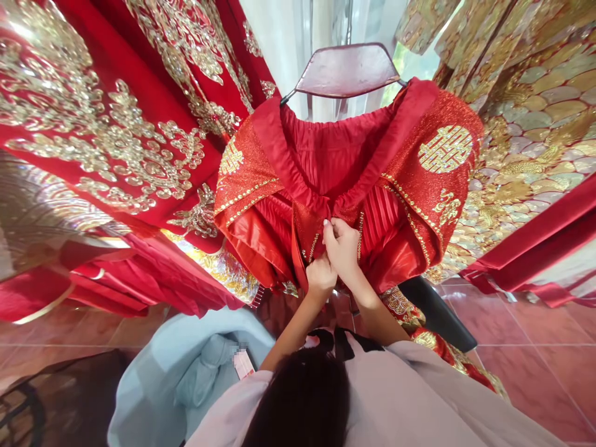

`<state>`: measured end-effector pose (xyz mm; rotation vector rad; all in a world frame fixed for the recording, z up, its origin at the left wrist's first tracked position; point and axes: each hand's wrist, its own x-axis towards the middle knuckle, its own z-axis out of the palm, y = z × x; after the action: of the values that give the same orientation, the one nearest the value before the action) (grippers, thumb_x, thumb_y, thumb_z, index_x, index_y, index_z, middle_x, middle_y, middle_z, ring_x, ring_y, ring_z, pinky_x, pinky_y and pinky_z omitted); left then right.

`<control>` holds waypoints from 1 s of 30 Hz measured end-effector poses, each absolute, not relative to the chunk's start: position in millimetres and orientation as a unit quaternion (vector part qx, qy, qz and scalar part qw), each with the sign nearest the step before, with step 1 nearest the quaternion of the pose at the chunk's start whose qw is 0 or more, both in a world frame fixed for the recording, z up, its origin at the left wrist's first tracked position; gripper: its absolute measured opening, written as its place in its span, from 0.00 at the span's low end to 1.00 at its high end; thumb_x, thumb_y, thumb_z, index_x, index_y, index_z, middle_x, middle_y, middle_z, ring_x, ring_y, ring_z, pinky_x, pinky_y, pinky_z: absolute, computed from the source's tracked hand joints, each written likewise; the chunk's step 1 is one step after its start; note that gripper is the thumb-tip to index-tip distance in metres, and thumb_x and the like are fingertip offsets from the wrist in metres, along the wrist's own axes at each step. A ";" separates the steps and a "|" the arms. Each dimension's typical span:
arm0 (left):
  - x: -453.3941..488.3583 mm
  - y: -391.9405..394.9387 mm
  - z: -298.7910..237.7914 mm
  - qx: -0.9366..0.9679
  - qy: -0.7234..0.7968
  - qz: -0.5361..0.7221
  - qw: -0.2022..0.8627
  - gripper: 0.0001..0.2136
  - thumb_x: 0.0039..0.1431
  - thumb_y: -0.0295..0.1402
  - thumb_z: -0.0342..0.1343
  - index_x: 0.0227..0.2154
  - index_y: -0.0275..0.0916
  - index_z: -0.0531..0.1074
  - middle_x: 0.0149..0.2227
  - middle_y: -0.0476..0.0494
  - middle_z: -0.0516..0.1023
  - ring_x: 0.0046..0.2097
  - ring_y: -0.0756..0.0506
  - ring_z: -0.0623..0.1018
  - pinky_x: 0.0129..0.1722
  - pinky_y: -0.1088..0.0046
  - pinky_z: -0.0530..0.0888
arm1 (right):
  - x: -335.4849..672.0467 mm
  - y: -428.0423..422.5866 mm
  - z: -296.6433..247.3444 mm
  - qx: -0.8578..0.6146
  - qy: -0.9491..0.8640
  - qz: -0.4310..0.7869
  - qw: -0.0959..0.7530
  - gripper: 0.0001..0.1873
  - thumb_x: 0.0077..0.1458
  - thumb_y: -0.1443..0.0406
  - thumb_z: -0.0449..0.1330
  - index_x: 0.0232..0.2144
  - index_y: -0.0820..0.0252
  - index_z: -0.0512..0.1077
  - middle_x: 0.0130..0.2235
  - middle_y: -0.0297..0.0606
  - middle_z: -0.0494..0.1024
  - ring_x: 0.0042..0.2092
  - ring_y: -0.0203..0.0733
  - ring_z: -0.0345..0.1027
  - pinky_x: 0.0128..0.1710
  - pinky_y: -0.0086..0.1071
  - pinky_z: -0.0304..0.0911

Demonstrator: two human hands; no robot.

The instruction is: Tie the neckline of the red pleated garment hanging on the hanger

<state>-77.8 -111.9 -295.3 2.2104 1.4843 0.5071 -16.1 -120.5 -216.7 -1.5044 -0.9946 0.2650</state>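
A red pleated skirt (316,136) with gathered waistband and glittering panels hangs from a dark red hanger (347,71), clipped at both sides. Gold round emblems and beaded trim decorate the panels. At the front of its waistband, my right hand (343,245) is closed, thumb and fingers pinched together at the fabric's edge. Just below and left of it, my left hand (321,273) is curled closed against the front panel. The two hands touch. Whatever small part of the cloth lies between the fingers is hidden.
Red garments with gold beading (135,124) hang at the left, and a gold scale-patterned garment (535,143) hangs at the right. Below left stands a light blue chair (139,372) with a small card on it. A black padded piece (437,310) lies over the reddish tiled floor (535,366).
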 end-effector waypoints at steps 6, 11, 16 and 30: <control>-101.8 -115.8 -270.8 0.786 0.513 0.240 0.248 0.11 0.62 0.33 0.46 0.37 0.36 0.73 0.37 0.38 0.78 0.40 0.41 0.79 0.40 0.68 0.73 | -4.7 -148.2 -250.4 -0.678 -0.521 0.118 0.505 0.16 0.58 0.60 0.51 0.20 0.60 0.64 0.19 0.32 0.64 0.21 0.32 0.53 0.25 0.28 0.48; -107.3 -111.0 -245.0 0.733 0.387 0.467 0.308 0.15 0.65 0.34 0.41 0.44 0.34 0.70 0.45 0.37 0.75 0.49 0.45 0.74 0.52 0.67 0.69 | -17.5 -168.1 -284.8 -0.658 -0.565 0.164 0.470 0.16 0.59 0.60 0.49 0.22 0.60 0.65 0.20 0.33 0.66 0.22 0.33 0.56 0.27 0.27 0.49; -99.6 -103.9 -231.5 0.670 0.365 0.482 0.432 0.17 0.65 0.40 0.42 0.34 0.36 0.73 0.25 0.48 0.72 0.28 0.51 0.73 0.32 0.77 0.71 | -5.9 -170.3 -263.3 -0.624 -0.572 0.218 0.485 0.18 0.59 0.59 0.51 0.21 0.60 0.69 0.20 0.34 0.68 0.22 0.34 0.58 0.26 0.28 0.52; -124.0 -95.9 -248.8 0.655 0.413 0.531 0.345 0.16 0.63 0.39 0.47 0.37 0.34 0.76 0.30 0.44 0.79 0.34 0.49 0.78 0.40 0.75 0.72 | 20.3 -158.0 -256.6 -0.651 -0.531 0.059 0.539 0.11 0.56 0.63 0.52 0.24 0.60 0.68 0.26 0.35 0.69 0.29 0.36 0.61 0.31 0.29 0.56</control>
<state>-124.0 -95.9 -248.8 1.6998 1.0721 1.3781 20.3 -158.0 -256.6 -1.5468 -1.2632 0.1412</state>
